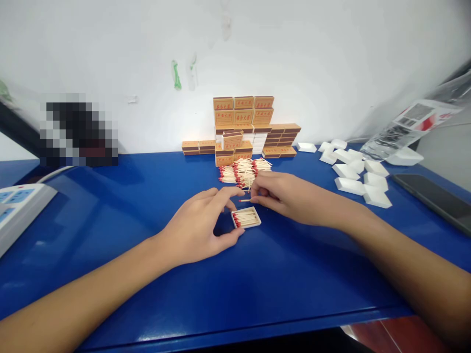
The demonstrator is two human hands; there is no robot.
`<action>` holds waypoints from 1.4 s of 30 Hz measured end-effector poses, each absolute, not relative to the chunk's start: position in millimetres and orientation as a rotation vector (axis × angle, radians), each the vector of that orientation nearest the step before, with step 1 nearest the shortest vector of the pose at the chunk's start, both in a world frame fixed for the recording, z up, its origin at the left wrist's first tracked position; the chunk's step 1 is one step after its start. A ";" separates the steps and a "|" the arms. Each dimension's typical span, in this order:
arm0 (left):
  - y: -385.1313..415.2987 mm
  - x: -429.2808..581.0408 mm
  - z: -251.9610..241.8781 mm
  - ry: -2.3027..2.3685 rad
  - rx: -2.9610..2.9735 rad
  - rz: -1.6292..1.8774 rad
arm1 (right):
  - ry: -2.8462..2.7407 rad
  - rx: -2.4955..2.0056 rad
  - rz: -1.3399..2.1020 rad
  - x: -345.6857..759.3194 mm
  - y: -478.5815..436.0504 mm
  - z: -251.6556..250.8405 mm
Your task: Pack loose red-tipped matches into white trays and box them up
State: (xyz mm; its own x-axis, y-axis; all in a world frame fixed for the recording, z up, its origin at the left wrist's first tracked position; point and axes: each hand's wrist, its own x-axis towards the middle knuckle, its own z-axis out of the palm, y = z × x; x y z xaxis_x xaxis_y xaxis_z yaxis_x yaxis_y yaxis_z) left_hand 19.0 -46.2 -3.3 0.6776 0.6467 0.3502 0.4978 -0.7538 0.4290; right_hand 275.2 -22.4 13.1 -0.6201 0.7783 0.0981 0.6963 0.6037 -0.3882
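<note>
A small white matchbox tray (pixel 259 220) holds a layer of red-tipped matches with their heads toward the left. My left hand (pixel 200 224) steadies it, the thumb at the near edge and the fingers curved around its left and far side. Between thumb and fingertips, my right hand (pixel 281 196) pinches a single match (pixel 244 200) just above the tray's far edge, its red head pointing left. Just beyond both hands lies a heap of loose matches (pixel 243 171), partly hidden by the right hand's fingers.
Stacked orange-and-brown matchboxes (pixel 243 116) stand against the wall. Several white trays (pixel 349 185) are scattered to the right, beside a dark phone (pixel 434 198) and a clear plastic bag (pixel 397 130). A white power strip (pixel 25 211) sits at left on the blue table (pixel 228 294).
</note>
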 end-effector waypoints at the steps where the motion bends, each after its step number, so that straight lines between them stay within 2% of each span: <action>1: -46.1 19.1 -3.5 0.913 2.596 0.718 | -2.555 -1.213 0.437 276.2 -23.1 15.5; 4: -45.4 19.2 -4.2 0.933 2.601 0.747 | -2.531 -1.199 0.419 278.3 -27.2 22.2; 10: -44.2 18.6 -6.5 0.975 2.596 0.720 | -2.620 -1.168 0.630 273.5 -41.3 24.9; 21: -42.7 19.0 -7.6 0.938 2.619 0.753 | -2.645 -1.107 0.643 270.4 -45.8 25.5; 24: -43.2 18.8 -7.0 0.944 2.627 0.747 | -2.636 -1.092 0.586 270.1 -43.2 28.4; 30: -45.3 17.8 -5.5 0.889 2.607 0.711 | -2.511 -1.287 0.185 286.5 -24.1 25.6; 42: -44.4 19.3 -5.7 0.932 2.628 0.740 | -2.471 -1.354 0.173 279.6 -15.9 11.3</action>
